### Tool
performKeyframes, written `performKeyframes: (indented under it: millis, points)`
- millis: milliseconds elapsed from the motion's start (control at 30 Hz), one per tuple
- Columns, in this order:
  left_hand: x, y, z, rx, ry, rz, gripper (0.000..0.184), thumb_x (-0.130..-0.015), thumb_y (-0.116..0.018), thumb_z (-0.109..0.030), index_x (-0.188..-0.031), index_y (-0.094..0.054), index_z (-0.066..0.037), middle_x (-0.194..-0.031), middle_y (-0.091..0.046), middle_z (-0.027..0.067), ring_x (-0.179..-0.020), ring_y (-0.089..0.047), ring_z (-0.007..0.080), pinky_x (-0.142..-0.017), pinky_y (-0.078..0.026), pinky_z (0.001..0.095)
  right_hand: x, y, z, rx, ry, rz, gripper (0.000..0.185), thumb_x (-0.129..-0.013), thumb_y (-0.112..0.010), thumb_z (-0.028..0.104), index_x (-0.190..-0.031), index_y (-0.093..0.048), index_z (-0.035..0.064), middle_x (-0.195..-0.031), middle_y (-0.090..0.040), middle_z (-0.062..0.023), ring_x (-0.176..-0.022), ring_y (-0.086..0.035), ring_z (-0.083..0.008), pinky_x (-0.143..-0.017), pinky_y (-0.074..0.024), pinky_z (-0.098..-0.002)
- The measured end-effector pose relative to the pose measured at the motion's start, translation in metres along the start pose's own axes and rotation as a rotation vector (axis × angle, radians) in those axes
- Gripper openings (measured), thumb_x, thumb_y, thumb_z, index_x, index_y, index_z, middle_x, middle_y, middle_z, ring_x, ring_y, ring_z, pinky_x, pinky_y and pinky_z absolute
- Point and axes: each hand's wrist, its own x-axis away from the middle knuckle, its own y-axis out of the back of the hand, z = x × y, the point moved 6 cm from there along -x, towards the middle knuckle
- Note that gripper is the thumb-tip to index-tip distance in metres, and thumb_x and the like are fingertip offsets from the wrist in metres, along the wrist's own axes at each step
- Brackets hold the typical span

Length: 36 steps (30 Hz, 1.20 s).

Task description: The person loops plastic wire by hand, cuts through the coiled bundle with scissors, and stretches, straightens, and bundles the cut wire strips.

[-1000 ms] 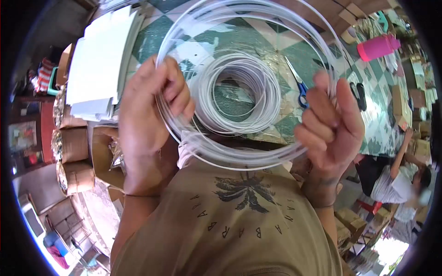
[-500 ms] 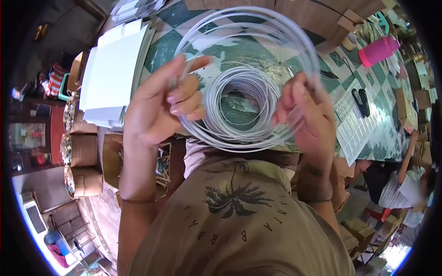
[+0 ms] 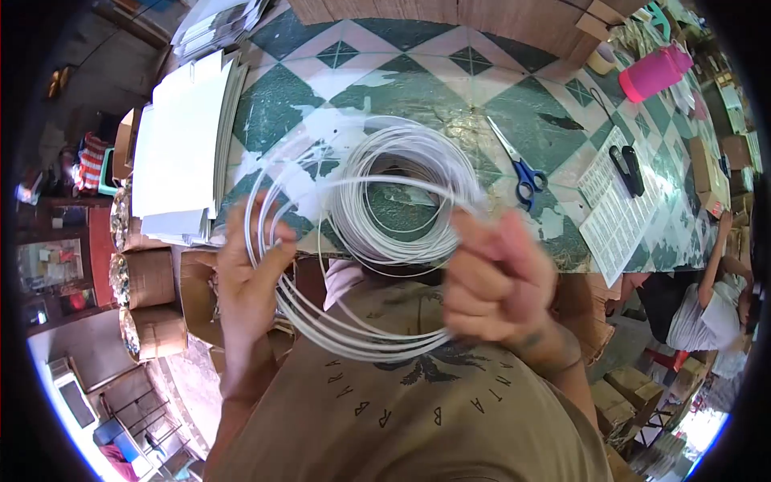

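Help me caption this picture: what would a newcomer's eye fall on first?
Probably the white loops held in the left hand and right hand, in front of the shirt. Just beyond, a thick white coil lies on the patterned table, scissors to its right. A bright pink bottle sits farther right.

Pink bottle (image 3: 657, 74) and stacked white sheets (image 3: 178, 145) on a patterned surface (image 3: 450, 84)
Blue-handled scissors (image 3: 521, 170) are laid between them; a black item (image 3: 629, 172) is rested on a printed sheet (image 3: 610, 233). Past the surface's right edge, a person (image 3: 707, 312) in a light shirt is partly seen.
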Motion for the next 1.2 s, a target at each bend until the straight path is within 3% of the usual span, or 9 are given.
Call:
performKeyframes:
  millis: [100, 300, 433, 533, 600, 733, 867, 1033, 1200]
  points:
    - [0.022, -0.005, 0.044, 0.613, 0.626, -0.206, 0.015, -0.091, -0.051, 0.006, -0.102, -0.051, -0.004, -0.124, -0.058, 0.0255, -0.097, -0.067, 0.0265, -0.074, -0.062, 0.0319, -0.033, 0.027, -0.020, -0.174, -0.158, -0.018, 0.031, -0.110, -0.036, 0.042, -0.091, -0.041, 0.0170, -0.055, -0.031, 0.0074, -0.044, -0.021, -0.0062, -0.038, -0.0192, -0.0226]
    - [-0.060, 0.015, 0.073, 1.002, 0.569, -0.061, 0.013, -0.100, -0.048, -0.002, -0.112, -0.051, -0.005, -0.073, -0.055, 0.0011, -0.045, -0.041, 0.0078, -0.037, -0.033, 0.0213, -0.074, 0.027, 0.018, 0.848, 0.048, -0.345, 0.013, -0.106, -0.050, 0.021, -0.101, -0.053, 0.0098, -0.065, -0.050, -0.0001, -0.049, -0.038, -0.0090, -0.046, -0.0356, -0.0237]
    - [-0.125, -0.035, -0.011, 1.025, 0.381, 0.530, 0.023, -0.107, -0.041, -0.018, -0.117, -0.056, -0.003, -0.057, -0.037, -0.0069, -0.042, -0.034, 0.0046, -0.036, -0.025, 0.0199, -0.026, -0.020, 0.095, 1.831, 0.684, -0.549, 0.029, -0.095, -0.060, 0.008, -0.124, -0.059, 0.0028, -0.106, -0.066, -0.0118, -0.077, -0.059, -0.0146, -0.068, -0.0478, -0.0242]
    - [-0.108, -0.087, -0.087, 1.343, 0.291, 1.058, 0.024, -0.109, -0.038, -0.021, -0.108, -0.055, -0.005, -0.056, -0.036, -0.0068, -0.041, -0.029, 0.0042, -0.037, -0.023, 0.0192, 0.024, -0.045, 0.102, 1.896, 0.957, -0.786, 0.039, -0.090, -0.060, 0.002, -0.128, -0.055, -0.0006, -0.126, -0.062, -0.0146, -0.091, -0.062, -0.0176, -0.083, -0.0520, -0.0300]
    - [-0.085, -0.099, -0.099, 1.450, 0.364, 1.235, 0.014, -0.105, -0.046, -0.019, -0.097, -0.051, -0.009, -0.056, -0.037, -0.0057, -0.041, -0.030, 0.0046, -0.037, -0.024, 0.0207, 0.032, -0.038, 0.092, 1.503, 1.013, -0.790, 0.029, -0.093, -0.059, 0.003, -0.121, -0.056, -0.0016, -0.104, -0.067, -0.0138, -0.075, -0.063, -0.0178, -0.075, -0.0559, -0.0307]
    - [-0.054, -0.060, -0.043, 0.951, 0.101, 0.529, 0.013, -0.098, -0.059, -0.013, -0.097, -0.046, -0.010, -0.066, -0.047, -0.0015, -0.046, -0.044, 0.0103, -0.041, -0.034, 0.0201, 0.026, -0.014, 0.038, 0.626, 0.268, -0.243, 0.014, -0.101, -0.056, 0.011, -0.111, -0.056, 0.0016, -0.055, -0.043, 0.0023, -0.043, -0.047, -0.0128, -0.052, -0.0542, -0.0303]
    - [0.003, 0.011, 0.018, -0.195, 0.084, -0.319, 0.018, -0.095, -0.063, -0.010, -0.101, -0.047, -0.006, -0.086, -0.060, 0.0108, -0.065, -0.064, 0.0206, -0.048, -0.047, 0.0207, -0.020, 0.008, -0.017, 0.204, -0.068, -0.131, 0.028, -0.110, -0.037, 0.036, -0.092, -0.043, 0.0147, -0.057, -0.029, 0.0075, -0.042, -0.016, -0.0063, -0.040, -0.0168, -0.0252]
    - [-0.008, 0.030, 0.081, 0.630, 0.658, -0.341, 0.016, -0.094, -0.064, -0.010, -0.101, -0.051, -0.003, -0.100, -0.063, 0.0166, -0.078, -0.067, 0.0237, -0.054, -0.054, 0.0258, -0.099, 0.052, -0.010, 0.475, -0.039, -0.394, 0.034, -0.107, -0.046, 0.040, -0.082, -0.043, 0.0166, -0.056, -0.031, 0.0076, -0.044, -0.017, -0.0038, -0.040, -0.0141, -0.0229]
    - [-0.105, 0.010, 0.082, 0.459, 0.556, 0.132, 0.023, -0.094, -0.066, -0.013, -0.106, -0.054, 0.002, -0.101, -0.064, 0.0168, -0.076, -0.066, 0.0218, -0.062, -0.060, 0.0293, -0.097, 0.016, 0.052, 0.540, 0.126, -0.146, 0.025, -0.109, -0.043, 0.031, -0.102, -0.058, 0.0124, -0.061, -0.033, 0.0074, -0.047, -0.021, -0.0046, -0.044, -0.0176, -0.0222]
